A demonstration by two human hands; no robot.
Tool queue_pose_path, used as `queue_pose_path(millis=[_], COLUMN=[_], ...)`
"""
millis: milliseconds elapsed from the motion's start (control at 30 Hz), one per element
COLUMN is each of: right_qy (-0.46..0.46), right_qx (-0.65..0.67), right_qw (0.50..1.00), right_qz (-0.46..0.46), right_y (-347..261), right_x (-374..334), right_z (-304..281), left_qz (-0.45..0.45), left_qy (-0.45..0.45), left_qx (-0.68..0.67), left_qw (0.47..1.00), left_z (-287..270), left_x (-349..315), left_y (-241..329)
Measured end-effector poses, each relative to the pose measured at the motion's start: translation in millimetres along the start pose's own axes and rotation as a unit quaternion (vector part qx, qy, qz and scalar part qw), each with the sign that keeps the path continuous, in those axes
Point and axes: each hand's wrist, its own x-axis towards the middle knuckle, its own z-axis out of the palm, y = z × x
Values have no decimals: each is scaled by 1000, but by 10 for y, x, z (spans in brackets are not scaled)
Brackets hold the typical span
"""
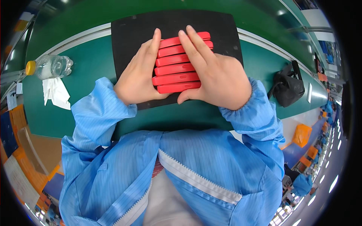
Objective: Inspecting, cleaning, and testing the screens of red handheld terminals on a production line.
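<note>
Red pieces (174,70), flat with rounded corners, roughly six, lined up edge to edge in one block running from 6 toward 12 o'clock, over the mat near top centre. Narrow sides face the camera. Left hand (136,79) clamps the block at 9 o'clock: palm along the ends, fingers toward 12, thumb low at the near side. Right hand (223,77) clamps from 3 o'clock, two fingers reaching up over the ends toward 11, thumb tucked at 6. The opposed squeeze presumably keeps the loose pieces square and stops them fanning out; ends look slightly staggered anyway. Can't tell if the block rests or is lifted.

Under it, black mat (130,35), probably there to protect the pieces from scuffs. Mat lies over the green table (90,88), its far part crossing the pale rail (81,39) toward 12.

From the block: clear bottle (52,66) with yellow cap on its side at 9; white tissue (56,92) just below, between 8 and 9. Black pouch (288,86) between 3 and 4, likely set aside to leave elbow room. Orange bin (301,135) farther out, 4 o'clock.
</note>
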Motion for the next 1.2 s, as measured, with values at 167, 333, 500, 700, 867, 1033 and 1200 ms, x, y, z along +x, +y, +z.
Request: queue_pose_path(millis=[167, 333, 500, 700, 867, 1033, 1200], right_qy=[-42, -15, 12, 23, -2, 2, 76], right_qx=[31, 157, 281, 300, 280, 348, 423], right_qw=[999, 987, 958, 952, 958, 937, 902], right_qz=[-10, 20, 57, 57, 62, 28, -37], right_y=[196, 527, 878, 962, 852, 639, 251], right_x=[-17, -290, -589, -687, -606, -538, -156], right_z=[-165, -222, 94, 176, 119, 243, 463], left_qz=[24, 110, 85, 102, 134, 133, 122], left_qy=[-7, -18, -32, -79, -52, -34, -82], left_qx=[42, 31, -274, -139, -120, -50, 122], left_qw=[999, 993, 957, 982, 982, 989, 982], left_z=[-108, -74, 462, 659, 592, 278, -533], left_x=[178, 596, 740, 815, 751, 572, 540], left_y=[228, 460, 190, 138, 130, 284, 581])
